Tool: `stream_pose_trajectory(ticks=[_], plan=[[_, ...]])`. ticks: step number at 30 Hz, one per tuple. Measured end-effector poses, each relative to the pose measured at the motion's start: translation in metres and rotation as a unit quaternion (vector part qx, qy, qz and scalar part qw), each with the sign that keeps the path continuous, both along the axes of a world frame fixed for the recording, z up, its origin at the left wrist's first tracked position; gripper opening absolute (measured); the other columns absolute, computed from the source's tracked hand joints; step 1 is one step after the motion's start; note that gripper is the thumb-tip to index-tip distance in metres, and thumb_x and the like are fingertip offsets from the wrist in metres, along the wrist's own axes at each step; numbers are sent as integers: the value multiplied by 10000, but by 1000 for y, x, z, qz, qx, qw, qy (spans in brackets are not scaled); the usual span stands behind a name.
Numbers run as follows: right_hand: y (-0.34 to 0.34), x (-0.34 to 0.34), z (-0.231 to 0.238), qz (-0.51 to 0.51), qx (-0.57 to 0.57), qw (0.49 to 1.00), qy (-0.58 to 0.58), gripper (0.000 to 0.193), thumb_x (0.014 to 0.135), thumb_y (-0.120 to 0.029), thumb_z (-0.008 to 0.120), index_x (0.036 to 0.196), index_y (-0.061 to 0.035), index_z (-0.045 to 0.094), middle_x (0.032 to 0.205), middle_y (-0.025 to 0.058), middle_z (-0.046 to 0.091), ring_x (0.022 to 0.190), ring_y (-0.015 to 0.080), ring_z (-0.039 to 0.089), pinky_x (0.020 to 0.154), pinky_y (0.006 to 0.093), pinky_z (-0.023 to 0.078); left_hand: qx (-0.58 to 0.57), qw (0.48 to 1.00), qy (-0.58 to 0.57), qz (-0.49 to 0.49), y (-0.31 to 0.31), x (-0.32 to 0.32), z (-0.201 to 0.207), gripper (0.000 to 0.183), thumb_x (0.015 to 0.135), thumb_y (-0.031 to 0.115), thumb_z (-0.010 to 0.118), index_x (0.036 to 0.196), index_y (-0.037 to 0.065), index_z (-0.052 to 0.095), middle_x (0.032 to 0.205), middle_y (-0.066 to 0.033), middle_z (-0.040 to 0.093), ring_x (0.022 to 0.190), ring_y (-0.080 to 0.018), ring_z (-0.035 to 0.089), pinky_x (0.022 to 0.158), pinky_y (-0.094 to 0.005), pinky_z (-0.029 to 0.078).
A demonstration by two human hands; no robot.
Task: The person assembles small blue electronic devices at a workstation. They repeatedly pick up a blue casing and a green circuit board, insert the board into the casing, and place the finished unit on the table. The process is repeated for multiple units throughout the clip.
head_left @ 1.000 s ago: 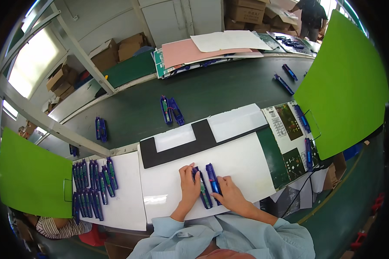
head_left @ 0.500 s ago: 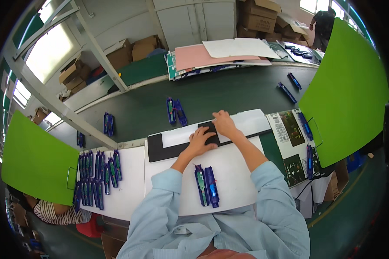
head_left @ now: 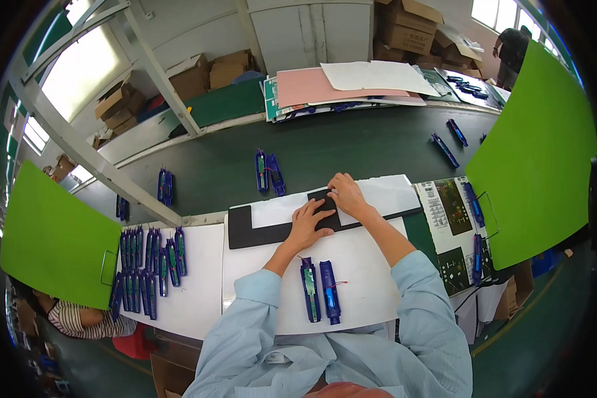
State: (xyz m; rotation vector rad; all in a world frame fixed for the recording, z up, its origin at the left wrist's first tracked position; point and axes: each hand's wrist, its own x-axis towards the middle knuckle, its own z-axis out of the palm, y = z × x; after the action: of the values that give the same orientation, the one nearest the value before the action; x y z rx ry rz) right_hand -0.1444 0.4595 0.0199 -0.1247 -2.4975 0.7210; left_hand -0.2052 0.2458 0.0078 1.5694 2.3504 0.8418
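A black foam-like sheet (head_left: pixel 262 235) with white backing (head_left: pixel 275 213) showing lies across the white work surface. My left hand (head_left: pixel 307 222) rests on the black part, fingers spread and flat. Just to its right, my right hand (head_left: pixel 349 197) has its fingers bent and drawn together at the edge where black meets white; what lies between the fingertips is too small to make out. Nearer to me, two blue casing halves lie side by side: one half with a green circuit board (head_left: pixel 310 290), the other half (head_left: pixel 330 292) with a red wire. Neither hand touches them.
Blue casings (head_left: pixel 132 292) stand in rows at the left, by a green panel (head_left: pixel 60 239). Another green panel (head_left: pixel 537 166) rises at the right beside a printed sheet (head_left: pixel 438 205). Further casings (head_left: pixel 270 172) lie on the dark green belt (head_left: pixel 212 166). Stacked sheets (head_left: pixel 298 87) lie behind it.
My right hand has drawn its fingers in closer at the black edge. My left hand stays pressed on the sheet. The view has shifted slightly.
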Motion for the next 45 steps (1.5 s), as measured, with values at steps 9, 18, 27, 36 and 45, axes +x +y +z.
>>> stream_pose_trajectory(ticks=[9, 18, 27, 36, 45], plan=[[-47, 53, 38, -23, -265, 961, 80, 164, 938, -126, 798, 1076, -74, 725, 1091, 63, 643, 953, 183, 642, 766, 317, 552, 103, 995, -17, 0, -4, -20, -12, 551, 880, 400, 826, 1396, 254, 698, 1530, -85, 573, 1535, -327, 406, 1226, -541, 267], [-124, 234, 6, 1, -500, 845, -191, 177, 1021, -163, 734, 1110, -14, 700, 1136, 64, 645, 1053, 127, 632, 883, 300, 525, 105, 992, 54, 45, -152, 176, 52, 288, 873, 217, 830, 1151, 188, 761, 1176, 26, 702, 1153, -188, 598, 1082, -484, 315], [-170, 231, 15, 2, -516, 841, -164, 144, 1043, -120, 705, 1115, 0, 677, 1081, 28, 588, 942, 107, 608, 868, 272, 505, 66, 995, 69, 13, -169, 219, 27, 351, 887, 244, 820, 1227, 179, 761, 1274, 42, 701, 1195, -163, 579, 1123, -476, 297], [-176, 226, 4, 0, -385, 907, -171, 150, 1015, -119, 737, 1110, -11, 696, 1084, 25, 579, 918, 111, 590, 822, 269, 490, 76, 993, 94, 18, -167, 220, 23, 326, 869, 233, 837, 1183, 177, 777, 1228, 52, 694, 1169, -149, 586, 1131, -462, 303], [-194, 224, 15, -38, -242, 963, -110, 180, 918, -62, 792, 1058, -4, 695, 1104, 141, 574, 1037, 314, 592, 882, 404, 503, 79, 991, 101, 27, -168, 223, 20, 356, 842, 257, 861, 1183, 197, 778, 1375, 45, 637, 1261, -183, 543, 1158, -467, 311]])
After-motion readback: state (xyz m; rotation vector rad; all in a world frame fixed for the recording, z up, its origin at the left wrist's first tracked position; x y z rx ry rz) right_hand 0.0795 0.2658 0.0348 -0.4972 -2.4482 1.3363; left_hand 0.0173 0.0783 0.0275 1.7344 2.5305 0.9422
